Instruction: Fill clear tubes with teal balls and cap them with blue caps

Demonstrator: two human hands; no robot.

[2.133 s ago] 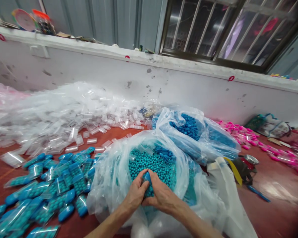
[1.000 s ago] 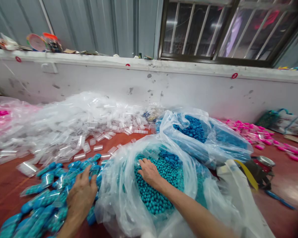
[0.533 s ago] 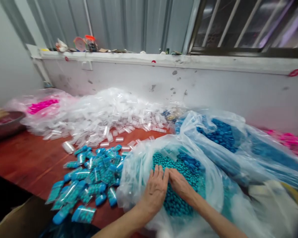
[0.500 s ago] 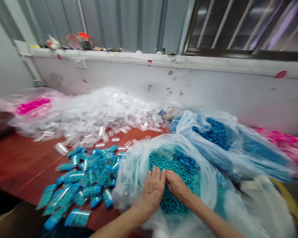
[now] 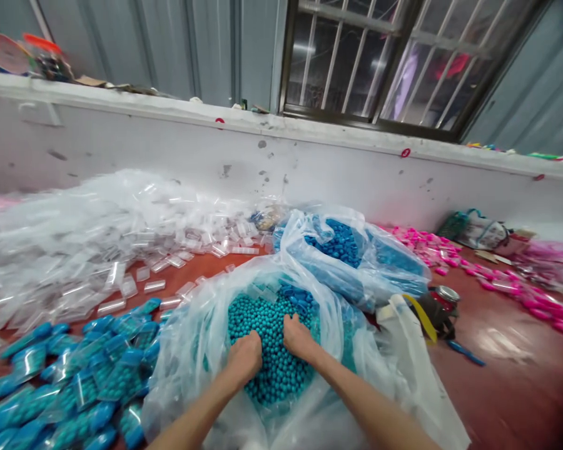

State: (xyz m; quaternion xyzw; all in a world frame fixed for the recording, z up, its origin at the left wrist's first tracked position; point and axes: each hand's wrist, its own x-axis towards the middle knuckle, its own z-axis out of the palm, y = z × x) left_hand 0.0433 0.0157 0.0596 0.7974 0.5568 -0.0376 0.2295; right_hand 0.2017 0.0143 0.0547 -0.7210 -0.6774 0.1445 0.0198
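Note:
A translucent plastic bag [image 5: 182, 350] stands wide open in front of me, full of small round teal beads [image 5: 276, 372]. Blue caps [image 5: 303, 300] and a few clear plastic tubes [image 5: 261, 292] lie on the beads at its far side. Over the left part of the beads is my left hand [image 5: 244, 357], its fingers curled closed. My right hand [image 5: 300, 337] is closed too, thumb and fingers together, a little to the right and farther in. A gap separates the two hands. Whatever either one holds is hidden by the fingers.
Bead-filled tubes with blue caps [image 5: 107, 369] heap on the left; behind them spreads a big pile of clear tubes [image 5: 98, 231]. A bag of blue caps [image 5: 338, 244] stands behind. Pink caps [image 5: 431, 247], a jar [image 5: 445, 297] and a blue pen [image 5: 466, 353] lie rightward on the red table [image 5: 511, 375].
My hands were side by side with fingers extended and touching; now they are apart and curled closed. The view has turned to the right, bringing the jar and pen into sight.

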